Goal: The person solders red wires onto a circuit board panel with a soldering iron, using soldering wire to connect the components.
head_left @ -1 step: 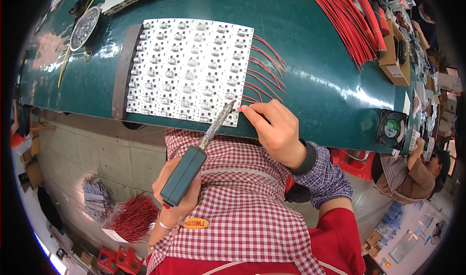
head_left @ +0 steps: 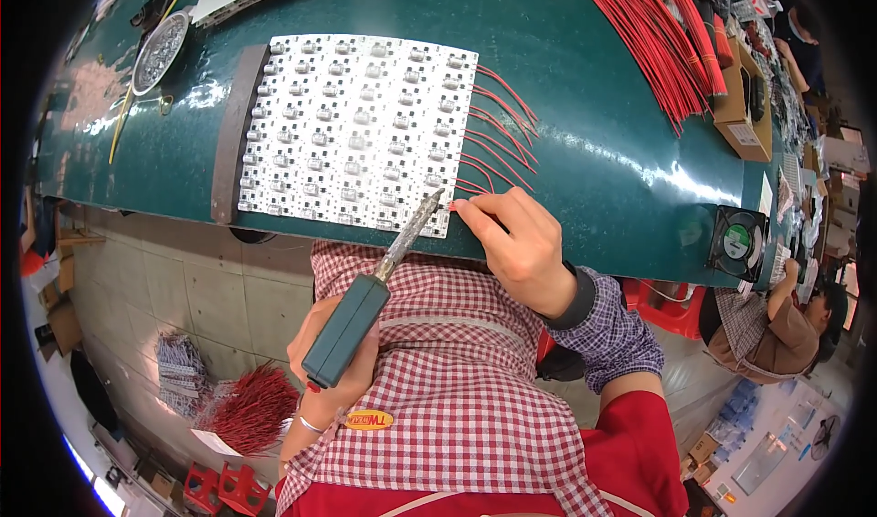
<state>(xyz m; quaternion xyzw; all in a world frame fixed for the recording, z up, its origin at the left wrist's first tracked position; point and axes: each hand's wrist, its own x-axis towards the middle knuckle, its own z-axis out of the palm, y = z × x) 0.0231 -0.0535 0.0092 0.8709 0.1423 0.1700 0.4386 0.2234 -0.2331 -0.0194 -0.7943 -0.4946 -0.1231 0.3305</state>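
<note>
A white panel of circuit boards [head_left: 435, 228], dotted with rows of small silver cylindrical parts, lies on the green table. Several short red wires [head_left: 508, 89] stick out from its right edge. My left hand [head_left: 352, 380] is closed around the green handle of a soldering iron [head_left: 347, 330]; the iron's metal tip points up to the panel's lower right part. Just right of that tip, the thumb and forefinger of my right hand [head_left: 523, 247] pinch a red wire [head_left: 452, 205] at the panel's edge. Most of this wire is hidden by the fingers.
A dark bar [head_left: 236, 133] lies along the panel's left edge. Farther left is a metal bowl [head_left: 160, 53]. Long red wires [head_left: 639, 47] lie at the far right, by a cardboard box [head_left: 742, 106]. A small fan [head_left: 738, 241] stands at right, with a person [head_left: 776, 330] beyond.
</note>
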